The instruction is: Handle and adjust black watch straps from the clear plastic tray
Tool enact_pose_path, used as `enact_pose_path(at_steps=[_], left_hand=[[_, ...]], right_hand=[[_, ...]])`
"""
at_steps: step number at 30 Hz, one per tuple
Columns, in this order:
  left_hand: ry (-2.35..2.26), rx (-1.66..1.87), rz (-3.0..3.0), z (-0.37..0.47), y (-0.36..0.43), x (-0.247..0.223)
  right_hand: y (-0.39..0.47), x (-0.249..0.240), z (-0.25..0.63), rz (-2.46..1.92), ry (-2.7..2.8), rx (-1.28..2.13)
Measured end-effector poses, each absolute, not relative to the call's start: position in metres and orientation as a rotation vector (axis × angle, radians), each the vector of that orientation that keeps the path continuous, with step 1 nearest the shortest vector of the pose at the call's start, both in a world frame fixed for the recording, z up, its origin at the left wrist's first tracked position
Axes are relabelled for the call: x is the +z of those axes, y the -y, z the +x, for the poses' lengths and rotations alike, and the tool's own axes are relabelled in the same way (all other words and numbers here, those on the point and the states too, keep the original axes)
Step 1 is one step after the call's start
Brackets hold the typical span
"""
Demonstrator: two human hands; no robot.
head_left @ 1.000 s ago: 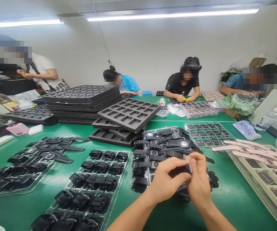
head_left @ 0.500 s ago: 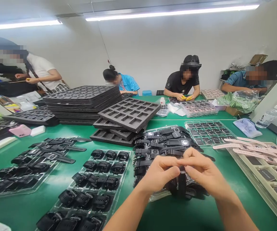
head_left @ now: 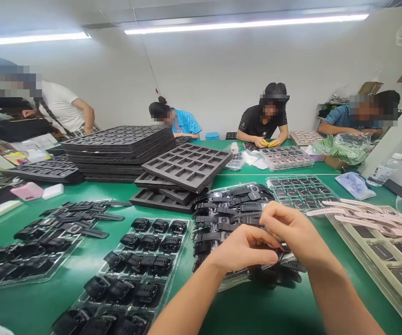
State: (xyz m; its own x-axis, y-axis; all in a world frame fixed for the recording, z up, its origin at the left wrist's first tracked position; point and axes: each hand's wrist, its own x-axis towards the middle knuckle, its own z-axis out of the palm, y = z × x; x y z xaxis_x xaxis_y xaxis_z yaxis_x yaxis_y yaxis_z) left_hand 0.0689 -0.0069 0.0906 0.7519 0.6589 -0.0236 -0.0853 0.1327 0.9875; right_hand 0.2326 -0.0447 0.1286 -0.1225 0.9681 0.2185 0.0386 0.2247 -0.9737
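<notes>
My left hand (head_left: 244, 249) is closed, its thumb stretched toward the right and its fingers bent over a black smartwatch (head_left: 285, 257). Closed on the far side of that same watch is my right hand (head_left: 290, 228), fingers curled downward. My hands hide most of the watch. Both are above the near end of a clear tray heaped with black smartwatches (head_left: 222, 211), whose straps lie stretched out across it. Left of it, another clear tray (head_left: 178, 274) carries rows of black watches with their straps curled up.
A third tray of black watches (head_left: 30, 251) lies at far left. Black foam trays (head_left: 187, 165) are stacked behind. Pink-strapped watches (head_left: 371, 216) rest on a tray at right. Several co-workers sit or stand across the green table (head_left: 229, 307); a bottle (head_left: 385, 170) stands right.
My hands were pinched together fingertip to fingertip. Now the right hand has risen a little and turned over, while the left has shifted slightly right with its thumb extended.
</notes>
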Motion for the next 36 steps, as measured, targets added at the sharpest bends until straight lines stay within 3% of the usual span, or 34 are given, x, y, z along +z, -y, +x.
enact_pose_path(at_steps=[9,13,21,26,31,36], left_hand=[[-0.476,0.765,1.309,0.068,-0.006,0.099],[-0.503,0.753,1.332,0.07,-0.009,0.105],[-0.479,0.568,1.311,0.072,-0.008,0.089],[-0.579,0.716,1.436,0.073,-0.008,0.091],[-0.866,1.112,1.988,0.067,-0.003,0.101],[-0.673,1.172,2.337,0.061,0.005,0.094]], right_hand=[[0.048,0.139,0.254,-1.053,1.816,0.797],[0.045,0.145,0.25,-1.068,1.719,0.586],[0.034,0.136,0.243,-1.195,1.318,0.574],[0.036,0.135,0.242,-1.142,1.271,0.501],[0.047,0.112,0.234,-1.252,1.527,0.671],[0.045,0.074,0.229,-1.107,1.155,0.917]])
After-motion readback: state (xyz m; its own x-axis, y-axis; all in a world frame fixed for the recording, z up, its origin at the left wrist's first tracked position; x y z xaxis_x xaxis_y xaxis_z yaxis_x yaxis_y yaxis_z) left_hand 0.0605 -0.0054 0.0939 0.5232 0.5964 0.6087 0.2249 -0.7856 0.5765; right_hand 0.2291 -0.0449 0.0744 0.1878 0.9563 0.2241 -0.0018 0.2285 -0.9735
